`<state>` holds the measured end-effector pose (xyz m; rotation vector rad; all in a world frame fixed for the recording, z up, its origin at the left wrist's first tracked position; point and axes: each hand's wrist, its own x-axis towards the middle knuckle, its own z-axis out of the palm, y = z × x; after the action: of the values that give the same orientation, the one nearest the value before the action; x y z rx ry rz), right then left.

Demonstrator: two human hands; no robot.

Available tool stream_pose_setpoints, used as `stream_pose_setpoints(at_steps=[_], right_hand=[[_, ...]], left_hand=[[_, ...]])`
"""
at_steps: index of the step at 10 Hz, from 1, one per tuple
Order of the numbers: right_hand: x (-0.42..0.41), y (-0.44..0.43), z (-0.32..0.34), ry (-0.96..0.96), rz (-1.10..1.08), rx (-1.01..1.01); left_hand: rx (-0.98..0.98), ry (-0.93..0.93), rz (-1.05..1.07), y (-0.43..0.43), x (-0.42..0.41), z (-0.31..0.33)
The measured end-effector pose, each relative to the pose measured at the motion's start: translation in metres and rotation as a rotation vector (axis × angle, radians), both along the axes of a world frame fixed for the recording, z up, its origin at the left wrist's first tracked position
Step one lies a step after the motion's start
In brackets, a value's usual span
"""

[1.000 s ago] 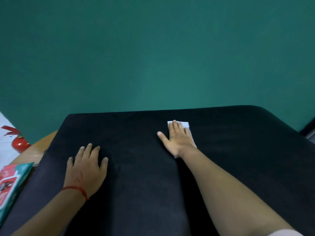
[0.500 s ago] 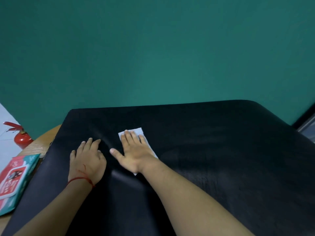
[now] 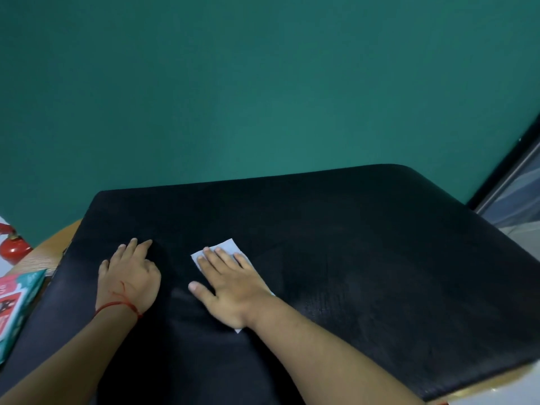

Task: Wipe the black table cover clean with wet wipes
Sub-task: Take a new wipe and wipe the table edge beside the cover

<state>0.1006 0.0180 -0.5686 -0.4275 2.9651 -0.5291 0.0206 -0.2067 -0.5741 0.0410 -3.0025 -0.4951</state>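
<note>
Wet wipe [image 3: 226,247] flat on the black table cover [image 3: 365,244], left of centre.
Pinned beneath the right hand [image 3: 233,290], fingers straight and slightly spread; left hand [image 3: 130,280] just beside, palm-down on the cover, fingers relaxed, holding nothing. Wipes pack [image 3: 14,302] at far left, off the cover.

A red fire extinguisher [image 3: 13,248] stands by the teal wall [image 3: 263,97], near a red-and-teal packet [image 3: 14,302] on the wooden tabletop [image 3: 43,257].

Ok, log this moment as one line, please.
step: wiping | right hand: flat on wet wipe, pressing it onto black table cover | left hand: rests on cover | red-teal pack: left of cover
</note>
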Motion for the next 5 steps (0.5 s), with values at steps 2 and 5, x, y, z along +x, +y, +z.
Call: stream_pose_setpoints(at_steps=[2,5], right_hand=[[-0.016,0.071,0.0,-0.013,-0.225,0.038],[0.016,0.236,-0.001,-0.049,-0.568,0.132]], left_hand=[[-0.012,0.002,-0.009,-0.002,-0.001,-0.003],[-0.004,0.013,-0.012,-0.001,0.0,-0.002]])
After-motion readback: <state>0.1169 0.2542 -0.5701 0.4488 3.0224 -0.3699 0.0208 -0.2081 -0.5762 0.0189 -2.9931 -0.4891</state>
